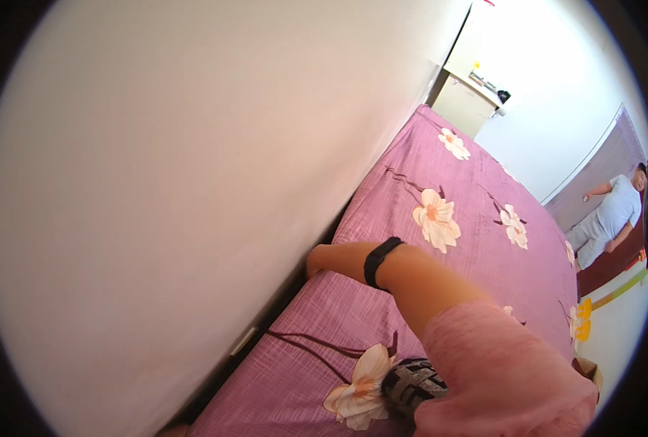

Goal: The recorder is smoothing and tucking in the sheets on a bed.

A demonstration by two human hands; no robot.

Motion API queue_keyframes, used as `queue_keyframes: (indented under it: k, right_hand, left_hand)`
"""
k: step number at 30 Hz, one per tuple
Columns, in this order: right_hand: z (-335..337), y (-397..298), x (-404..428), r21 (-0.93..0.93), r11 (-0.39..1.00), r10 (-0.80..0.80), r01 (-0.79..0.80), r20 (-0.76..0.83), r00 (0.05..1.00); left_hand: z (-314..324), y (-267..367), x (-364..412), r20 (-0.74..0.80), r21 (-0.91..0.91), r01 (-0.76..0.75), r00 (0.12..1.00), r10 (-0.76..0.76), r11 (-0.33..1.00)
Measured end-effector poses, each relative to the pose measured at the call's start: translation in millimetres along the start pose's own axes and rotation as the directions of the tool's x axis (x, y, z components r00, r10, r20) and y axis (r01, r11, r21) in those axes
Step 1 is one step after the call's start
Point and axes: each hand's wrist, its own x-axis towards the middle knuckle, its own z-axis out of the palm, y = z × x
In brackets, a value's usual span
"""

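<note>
From the right, my right arm in a pink sleeve reaches across a bed with a purple floral sheet (pixel 482 229). A black strap (pixel 381 262) circles the arm. My right hand (pixel 315 261) is down at the bed's edge, in the dark narrow gap (pixel 280 300) beside the wall (pixel 165 191). Its fingers are hidden there, so any hold is not visible. At the bottom rim shows a sliver of skin, apparently my left hand (pixel 175 431), near the same gap; its fingers are out of sight.
Grey-and-black patterned fabric (pixel 415 382) rests on the bed below my arm. A pale strip (pixel 243 341) lies along the gap. Beyond the bed stand a cream cabinet (pixel 463 104) with small items on top, a person (pixel 608 213), and yellow objects (pixel 584 319).
</note>
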Motion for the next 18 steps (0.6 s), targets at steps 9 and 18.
queue_keyframes:
  k: [9,18]
  right_hand:
    - [-2,-50,-37,-0.046,0.973,0.209,-0.225,-0.222,0.952]
    - [-3,5,-88,0.128,0.981,-0.12,0.148,-0.202,0.972]
  left_hand:
    - [20,-28,-11,0.017,-0.049,0.05,0.999,-0.049,0.998]
    - [-37,-37,-41,0.303,-0.443,0.012,0.943,0.137,0.897]
